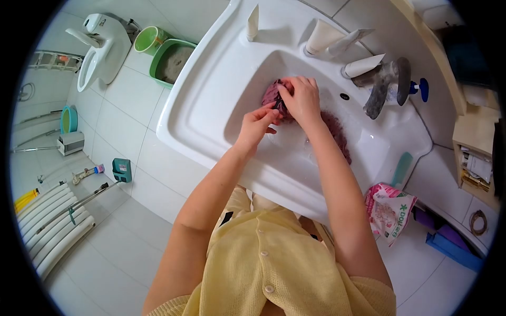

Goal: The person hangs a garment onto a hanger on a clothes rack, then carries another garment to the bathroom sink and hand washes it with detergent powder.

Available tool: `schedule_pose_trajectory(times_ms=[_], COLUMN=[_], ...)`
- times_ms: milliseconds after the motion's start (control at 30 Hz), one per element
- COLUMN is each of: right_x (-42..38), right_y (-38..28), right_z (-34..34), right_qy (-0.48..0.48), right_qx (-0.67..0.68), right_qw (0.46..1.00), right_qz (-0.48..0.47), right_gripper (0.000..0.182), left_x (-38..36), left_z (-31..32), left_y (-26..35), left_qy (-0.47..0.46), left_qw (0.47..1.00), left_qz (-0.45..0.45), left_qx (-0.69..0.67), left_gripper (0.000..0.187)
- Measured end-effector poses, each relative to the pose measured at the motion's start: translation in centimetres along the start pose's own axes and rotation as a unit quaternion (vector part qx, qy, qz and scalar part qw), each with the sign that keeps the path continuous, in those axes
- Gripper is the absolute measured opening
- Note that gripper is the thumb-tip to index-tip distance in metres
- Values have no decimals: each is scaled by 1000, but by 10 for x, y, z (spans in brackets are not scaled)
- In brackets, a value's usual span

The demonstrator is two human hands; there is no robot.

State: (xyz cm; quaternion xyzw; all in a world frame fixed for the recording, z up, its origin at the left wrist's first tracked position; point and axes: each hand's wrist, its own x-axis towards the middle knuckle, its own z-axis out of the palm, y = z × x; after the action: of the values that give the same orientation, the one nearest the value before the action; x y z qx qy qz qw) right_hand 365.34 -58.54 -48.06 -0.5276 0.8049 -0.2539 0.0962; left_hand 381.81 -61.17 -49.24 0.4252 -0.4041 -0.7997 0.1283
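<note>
In the white washbasin [205,100] lies a wet, dark pink cloth, with one bunched part [271,96] raised between my hands. My right hand [304,100] is closed on that bunch from above, its thumb pointing toward my left hand. My left hand [257,125] pinches the near edge of the bunch, where a darker patch shows. More pinkish-purple cloth [337,136] lies in the basin, partly behind my right forearm. Whether both parts belong to one piece cannot be seen. Suds and shallow water surround them.
Tubes [322,38] stand on the basin's back ledge beside a grey faucet [383,87]. A pink-and-white bag [389,210] sits at the right, below a green brush handle [402,168]. Left of the basin are a green litter tray [155,68] and a bucket [149,40].
</note>
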Motion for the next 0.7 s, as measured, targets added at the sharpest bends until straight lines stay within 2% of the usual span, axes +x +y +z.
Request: schedule_pose_trajectory(times_ms=[67, 100, 133, 167, 200, 300, 367, 400, 500, 600, 700], right_x=[13, 16, 17, 14, 8, -9, -20, -30, -59, -72, -65], right_y=[-5, -9, -14, -19, -24, -37, -51, -60, -88, -87, -82], right_z=[15, 21, 24, 27, 33, 56, 69, 72, 43, 44, 40], right_qy=[-34, -50, -110, -112, -117, -120, -94, -69, -76, -34, -19], right_qx=[-45, -68, -42, -43, -45, -20, 15, 47, 180, 282, 379], right_qw=[997, 994, 989, 988, 988, 990, 994, 996, 980, 956, 925], right_qz=[44, 65, 91, 92, 93, 76, 60, 37, -34, -73, 26], right_gripper=[26, 28, 35, 37, 39, 46, 46, 42, 39, 34, 31], left_x=[5, 1, -8, -18, -29, -59, -70, -73, -82, -90, -95], left_z=[-4, -4, -2, 0, 1, -9, -21, -28, -47, -61, -67], left_y=[-8, -6, -1, 3, 8, 21, 30, 34, 42, 42, 40], left_qy=[-29, 5, 39, 72, 121, 188, 225, 243, 276, 295, 289], left_qw=[999, 1000, 999, 997, 991, 971, 957, 949, 932, 929, 931], left_qz=[-22, -19, -15, -12, 38, 131, 162, 178, 208, 196, 203], left_qx=[38, 17, -5, -29, -35, -68, -88, -99, -111, -103, -98], left_gripper=[32, 31, 30, 29, 28, 27, 26, 25, 24, 23, 23])
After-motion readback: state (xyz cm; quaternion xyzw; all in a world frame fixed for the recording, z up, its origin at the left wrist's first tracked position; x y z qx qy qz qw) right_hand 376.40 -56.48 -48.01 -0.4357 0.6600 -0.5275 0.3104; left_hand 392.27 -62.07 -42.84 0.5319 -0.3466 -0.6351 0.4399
